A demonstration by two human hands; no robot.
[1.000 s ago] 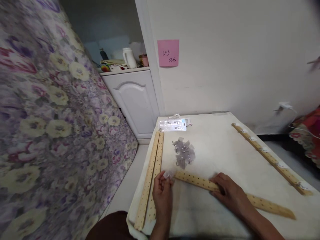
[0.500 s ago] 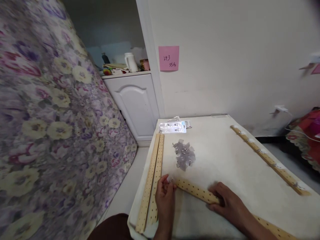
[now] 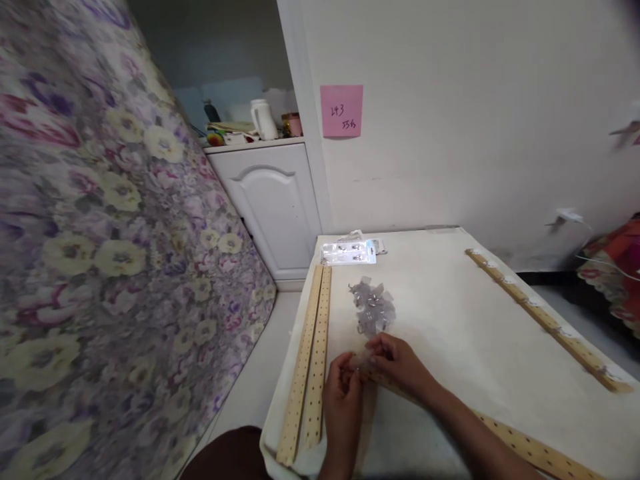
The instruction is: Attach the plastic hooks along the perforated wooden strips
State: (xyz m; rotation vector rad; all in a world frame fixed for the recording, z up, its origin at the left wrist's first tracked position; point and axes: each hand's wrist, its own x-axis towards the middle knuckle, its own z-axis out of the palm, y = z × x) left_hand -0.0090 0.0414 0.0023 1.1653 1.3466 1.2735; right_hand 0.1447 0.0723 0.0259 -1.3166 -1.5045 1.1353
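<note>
My left hand (image 3: 343, 400) and my right hand (image 3: 400, 365) meet at the near left end of a perforated wooden strip (image 3: 530, 448) that lies slanted on the white table (image 3: 450, 313). Both pinch a small clear plastic piece (image 3: 361, 360) between their fingertips at the strip's end. Just beyond them lies a pile of clear adhesive hooks (image 3: 373, 310).
Two more wooden strips (image 3: 310, 363) lie side by side along the table's left edge. Another strip with hooks on it (image 3: 545, 319) runs along the right side. A blister pack (image 3: 349, 252) sits at the far edge. A floral mattress (image 3: 100, 253) leans at left, a white cabinet (image 3: 270, 200) behind.
My right hand has slid left along the strip from its middle to its end and joined the left hand on the clear piece. The view shifted a little.
</note>
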